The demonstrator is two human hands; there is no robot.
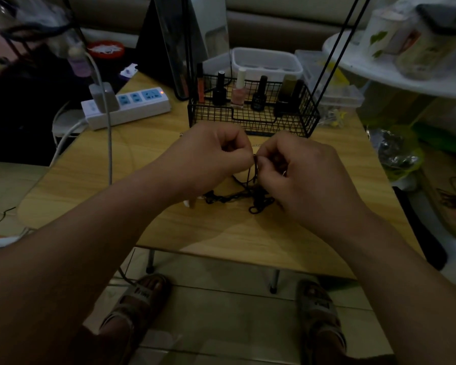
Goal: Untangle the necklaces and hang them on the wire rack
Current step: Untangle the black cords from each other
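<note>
Head view: we found both hands raised just above the middle of the table [221, 233], knuckles nearly touching. The left hand [211, 156] had its fingers curled and pinched a dark cord at the point where the hands met. The right hand [300, 175] pinched the same cord from the other side, fingertips closed on it. The necklaces [248, 198] hung from that pinch as a few thin dark strands and ended in a knotted heap of chain resting on the table directly beneath the hands, between the middle and the near edge. The wire rack [248, 119] stood at the far edge, toward the far right corner. Its basket held nail polish bottles [238, 88], and we saw no necklace hanging on it. We judged the step in hand to be the loosening of the knot, with hanging not yet begun. We judged that the step called for one hand to fix the knot while the other fed slack into it, one loop at a time. Drawing the hands apart would likely have tightened the tangle. Leaving the heap to rest on the table would have kept its weight off the strands. The scene was dim and the cord thin, so we could not make out the crossings themselves.
</note>
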